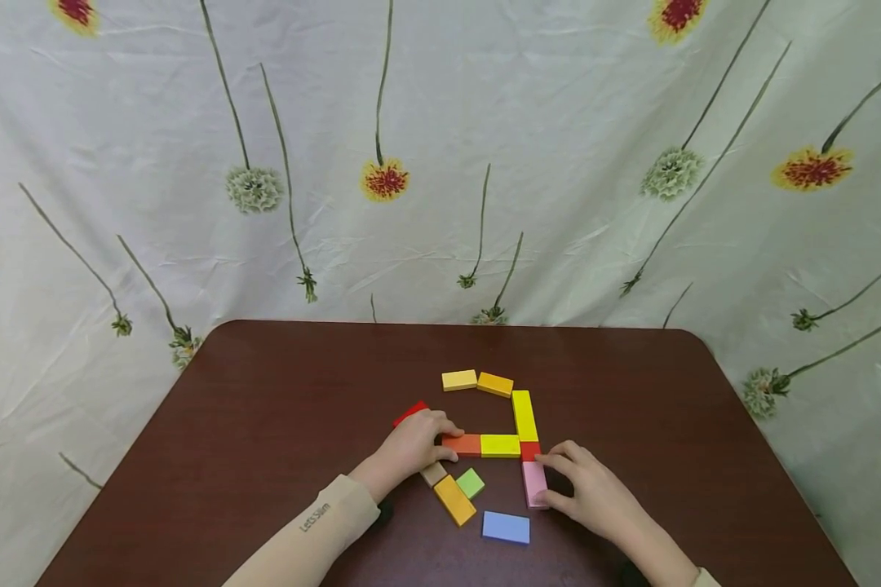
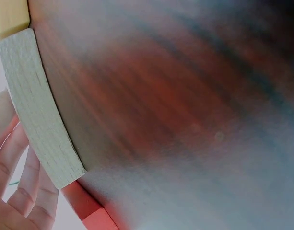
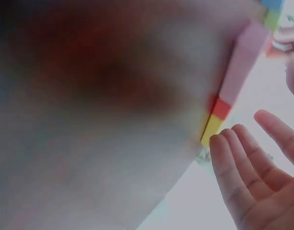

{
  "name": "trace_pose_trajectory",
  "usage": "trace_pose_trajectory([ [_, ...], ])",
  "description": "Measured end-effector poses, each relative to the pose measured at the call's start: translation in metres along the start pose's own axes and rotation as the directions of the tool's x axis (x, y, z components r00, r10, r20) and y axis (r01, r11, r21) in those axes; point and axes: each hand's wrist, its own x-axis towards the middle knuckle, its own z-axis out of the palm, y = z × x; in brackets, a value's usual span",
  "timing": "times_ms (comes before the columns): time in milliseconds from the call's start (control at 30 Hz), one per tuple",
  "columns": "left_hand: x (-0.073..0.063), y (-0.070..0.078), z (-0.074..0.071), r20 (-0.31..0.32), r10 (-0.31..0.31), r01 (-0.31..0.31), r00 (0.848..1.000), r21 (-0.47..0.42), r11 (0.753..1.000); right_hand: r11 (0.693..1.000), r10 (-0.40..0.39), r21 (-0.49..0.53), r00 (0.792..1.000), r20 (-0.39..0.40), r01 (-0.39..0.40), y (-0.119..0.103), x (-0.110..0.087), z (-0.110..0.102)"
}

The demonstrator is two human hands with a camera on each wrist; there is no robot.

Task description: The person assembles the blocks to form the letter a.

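Observation:
With thumb and forefinger at its opposite long edges, my left hand [image 1: 420,440] holds the left end of an orange block [image 1: 464,445]. A yellow block [image 1: 500,446] continues that row toward a small red block [image 1: 530,451]. Below the red one lies a pink block [image 1: 534,483]; my right hand [image 1: 591,489] touches its right side with the thumb, while the forefinger reaches the red block's edge. Fairly straight fingers [image 3: 226,167] show in the right wrist view. Partly behind my left hand are a red block [image 1: 411,411] and a pale wooden block [image 2: 39,105].
An upright-running yellow block [image 1: 524,416] leads up to an amber block [image 1: 495,384] and a pale yellow block [image 1: 458,381]. Nearer me lie an orange-yellow block [image 1: 454,500], a green block [image 1: 471,483] and a blue block [image 1: 506,527]. A flowered cloth hangs behind the dark table [image 1: 301,367].

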Motion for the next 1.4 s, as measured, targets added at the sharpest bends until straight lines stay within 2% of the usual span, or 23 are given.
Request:
trace_pose_trajectory([
  [100,0.001,0.0,0.0,-0.003,0.008,-0.008,1.0,0.0,1.0,0.997,0.063,0.049,0.998,-0.019,-0.062,0.005,0.009,-0.005],
  [167,0.001,-0.001,0.0,-0.007,0.013,-0.013,1.0,0.001,1.0,0.993,0.085,0.079,0.996,-0.003,-0.085,0.009,0.016,-0.007],
  [267,0.001,-0.001,0.0,-0.01,0.017,-0.017,1.0,0.002,1.0,0.989,0.096,0.109,0.993,0.072,-0.104,0.014,0.024,-0.007],
  [400,0.0,-0.001,0.001,-0.008,0.019,-0.019,1.0,0.003,1.0,0.98,0.112,0.143,0.976,0.188,-0.14,0.016,0.031,-0.002],
  [500,0.0,-0.001,0.002,-0.007,0.018,-0.018,1.0,0.004,1.0,0.972,0.128,0.164,0.964,0.232,-0.168,0.016,0.034,0.002],
  [967,0.0,0.0,0.001,-0.002,0.017,-0.017,1.0,-0.005,1.0,0.961,0.159,0.176,0.949,0.271,-0.211,0.019,0.035,0.006],
  [1133,0.0,-0.001,-0.001,0.009,-0.003,0.004,1.0,-0.052,0.999,0.957,0.17,0.185,0.947,0.273,-0.225,0.019,0.035,0.006],
  [1200,-0.002,-0.001,-0.004,-0.01,-0.02,0.019,1.0,-0.081,0.997,0.956,0.167,0.19,0.947,0.275,-0.223,0.019,0.035,0.005],
  [1300,-0.006,-0.001,-0.013,-0.082,-0.059,0.05,0.995,-0.103,0.993,0.956,0.159,0.195,0.948,0.277,-0.217,0.019,0.035,0.005],
  [1400,-0.012,-0.005,-0.02,-0.185,-0.117,0.104,0.976,-0.081,0.991,0.957,0.152,0.198,0.949,0.275,-0.211,0.019,0.034,0.005],
])
